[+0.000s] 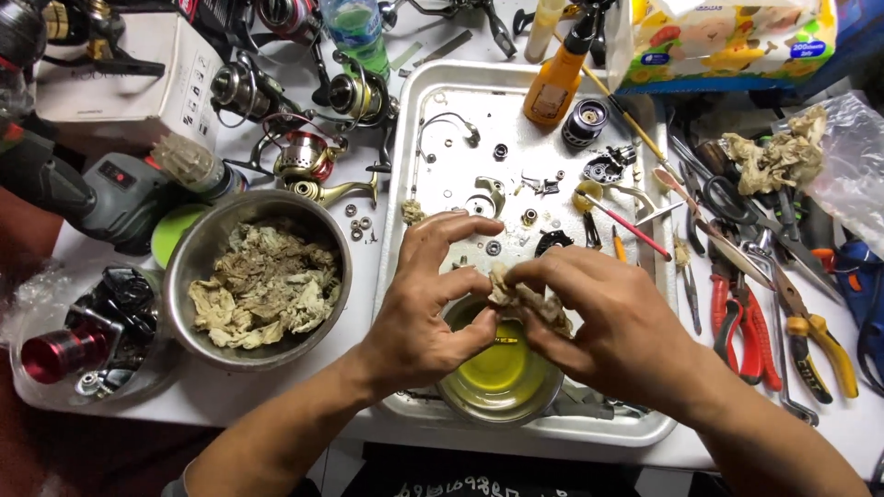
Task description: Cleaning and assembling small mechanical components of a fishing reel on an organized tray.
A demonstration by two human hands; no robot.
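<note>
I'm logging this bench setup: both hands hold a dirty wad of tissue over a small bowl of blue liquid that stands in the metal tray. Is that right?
Not quite. The liquid in the small bowl is yellow, not blue, as the head view shows. The rest holds: the left hand and right hand hold the dirty wad of tissue over that bowl, which stands in the metal tray.

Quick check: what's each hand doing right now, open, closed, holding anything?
Left hand: fingers pinched on the soiled tissue wad, above the small bowl of yellow liquid.
Right hand: closed on the same wad from the other side.
</note>
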